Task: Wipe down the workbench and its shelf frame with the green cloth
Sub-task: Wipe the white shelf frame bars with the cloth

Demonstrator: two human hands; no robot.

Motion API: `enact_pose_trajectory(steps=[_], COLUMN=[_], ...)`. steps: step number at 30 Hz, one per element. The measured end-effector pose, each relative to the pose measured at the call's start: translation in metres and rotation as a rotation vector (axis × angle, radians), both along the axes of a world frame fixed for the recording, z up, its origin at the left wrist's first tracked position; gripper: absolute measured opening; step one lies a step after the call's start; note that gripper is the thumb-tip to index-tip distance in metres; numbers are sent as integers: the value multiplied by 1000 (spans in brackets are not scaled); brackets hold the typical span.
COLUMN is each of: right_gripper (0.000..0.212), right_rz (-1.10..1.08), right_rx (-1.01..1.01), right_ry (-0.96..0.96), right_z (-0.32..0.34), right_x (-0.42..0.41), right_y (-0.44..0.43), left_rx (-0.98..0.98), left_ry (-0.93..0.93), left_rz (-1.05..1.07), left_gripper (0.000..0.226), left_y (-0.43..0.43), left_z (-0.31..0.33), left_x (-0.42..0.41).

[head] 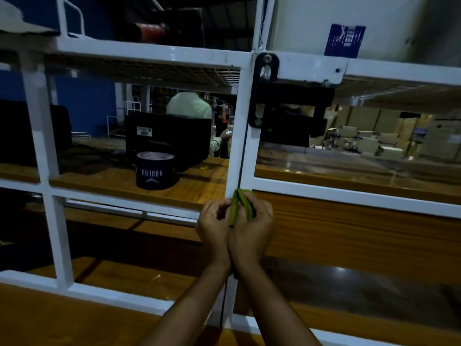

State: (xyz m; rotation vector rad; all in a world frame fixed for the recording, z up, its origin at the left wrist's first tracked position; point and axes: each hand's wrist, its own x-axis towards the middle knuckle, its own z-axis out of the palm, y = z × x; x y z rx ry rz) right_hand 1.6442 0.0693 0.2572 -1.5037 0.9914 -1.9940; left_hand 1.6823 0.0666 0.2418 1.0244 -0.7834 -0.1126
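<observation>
Two hands up at the white shelf frame (235, 146), one green cloth (240, 204) between them. The cloth is bunched into two narrow folds and sits right against the frame's upright post, just where a crossbar meets it. The right hand (252, 228) is curled closed round the cloth, fingers wrapped over its top. The left hand (214, 221) is curled too, fingertips pinching the cloth's left edge, and the two wrists press together below (arms side by side, not crossed).

Counting the rest: one dark blue tub (155, 171) with white lettering stands on the wooden surface beyond the frame, left of the post. One black screen (167, 138) is just behind it, back towards us. One black bracket (264, 91) is bolted to the post above the hands. One blue sticker (345, 41) sits on the pale panel, upper right. One person (189, 106) in a light top stands far behind. The near wooden tabletop (50, 320) runs under the forearms.
</observation>
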Motion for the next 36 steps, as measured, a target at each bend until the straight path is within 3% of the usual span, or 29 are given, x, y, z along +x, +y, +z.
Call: enact_pose_trajectory(steps=[2, 6, 12, 18, 26, 31, 36], right_gripper=[25, 25, 28, 40, 38, 43, 44], right_rz=[-36, -151, -261, -331, -397, -442, -486], right_rx=[-80, -212, -387, -506, -574, -554, -442], right_ry=[-35, 35, 464, 762, 678, 660, 744], right_z=[24, 65, 50, 31, 23, 17, 20], right_x=[-7, -24, -53, -71, -132, -169, -179], right_y=[-2, -17, -32, -42, -67, -76, -67], left_rx=[-80, -193, -207, -94, -79, -171, -154], left_ry=[-179, -330, -413, -671, -933, -971, -1098], left_rz=[72, 165, 158, 295, 261, 203, 192], left_gripper=[19, 11, 17, 44, 59, 43, 40], left_y=[-8, -24, -29, -27, -42, -49, -50], left_z=[21, 63, 37, 11, 16, 26, 33], left_x=[-1, -12, -29, -41, -73, -104, -108])
